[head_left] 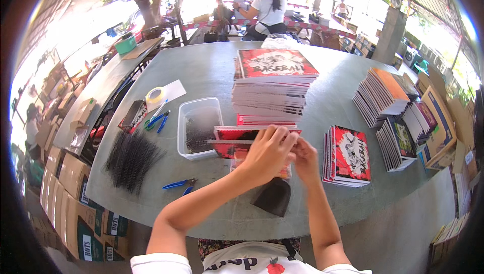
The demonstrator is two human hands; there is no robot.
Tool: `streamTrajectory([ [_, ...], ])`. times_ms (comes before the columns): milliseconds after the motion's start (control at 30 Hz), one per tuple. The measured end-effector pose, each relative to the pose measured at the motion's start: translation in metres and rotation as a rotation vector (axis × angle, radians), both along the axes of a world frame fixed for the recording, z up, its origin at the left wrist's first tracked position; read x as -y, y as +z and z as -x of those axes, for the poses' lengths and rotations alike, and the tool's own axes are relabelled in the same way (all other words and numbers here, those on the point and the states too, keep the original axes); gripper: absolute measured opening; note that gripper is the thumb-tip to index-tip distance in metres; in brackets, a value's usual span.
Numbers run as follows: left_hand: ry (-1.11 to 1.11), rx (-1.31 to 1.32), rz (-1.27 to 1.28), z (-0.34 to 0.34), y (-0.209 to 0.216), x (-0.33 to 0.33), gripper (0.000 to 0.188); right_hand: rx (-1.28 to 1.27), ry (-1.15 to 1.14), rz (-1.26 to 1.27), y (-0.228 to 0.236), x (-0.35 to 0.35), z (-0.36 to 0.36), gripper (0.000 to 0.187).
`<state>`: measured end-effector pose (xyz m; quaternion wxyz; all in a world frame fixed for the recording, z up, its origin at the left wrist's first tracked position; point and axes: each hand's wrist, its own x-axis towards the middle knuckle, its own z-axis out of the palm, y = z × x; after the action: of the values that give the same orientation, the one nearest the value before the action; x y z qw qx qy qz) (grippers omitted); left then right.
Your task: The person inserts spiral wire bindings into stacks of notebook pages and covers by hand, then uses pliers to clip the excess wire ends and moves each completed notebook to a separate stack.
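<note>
A red-covered notebook [227, 152] stands on edge in front of me, its pages side partly hidden by my hands. My left hand [269, 155] reaches across it, fingers bent and closed over its right part. Beside it my right hand [305, 159] is pinched at the notebook's right end; what lies between its fingers is hidden. Right behind rises a tall stack of red and white notebooks [272, 92]. Under my wrists are a small orange-toned object and a dark, rounded flat piece [273, 197] on the table.
Black plastic binding coils [132, 160] lie at the left. A clear tub [182, 140] holds black bits. Nearby are blue cutters [176, 184], more blue-handled pliers [162, 121] and a tape roll [155, 95]. Further notebook stacks [347, 155] stand right. A person [269, 11] works beyond the table.
</note>
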<state>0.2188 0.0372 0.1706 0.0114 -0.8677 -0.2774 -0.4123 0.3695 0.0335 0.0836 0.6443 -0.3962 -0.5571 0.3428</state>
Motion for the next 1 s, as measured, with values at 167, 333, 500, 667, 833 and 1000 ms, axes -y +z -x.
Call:
streamTrajectory([
  [167,0.218,-0.375,0.549,0.156,-0.030,0.027,0.045,0.562,0.035,0.072,0.071,0.013,0.000,0.027],
  [333,0.390,-0.538,0.807,0.265,-0.090,0.059,0.067,1.244,0.036,-0.146,0.098,0.011,0.091,0.023],
  [500,0.694,-0.597,0.661,0.225,-0.114,0.067,0.048,1.081,0.209,-0.256,0.074,-0.031,0.149,0.023],
  [667,0.352,0.154,1.121,0.182,-0.042,0.042,0.037,1.000,0.190,-0.110,0.086,-0.046,0.144,0.022],
  [833,0.149,0.475,1.213,0.173,-0.043,0.020,0.026,0.871,0.348,0.034,0.095,-0.043,0.146,0.031],
  [1000,0.277,0.304,1.100,0.167,-0.032,0.006,0.028,0.823,0.272,-0.060,0.088,-0.049,0.148,0.023],
])
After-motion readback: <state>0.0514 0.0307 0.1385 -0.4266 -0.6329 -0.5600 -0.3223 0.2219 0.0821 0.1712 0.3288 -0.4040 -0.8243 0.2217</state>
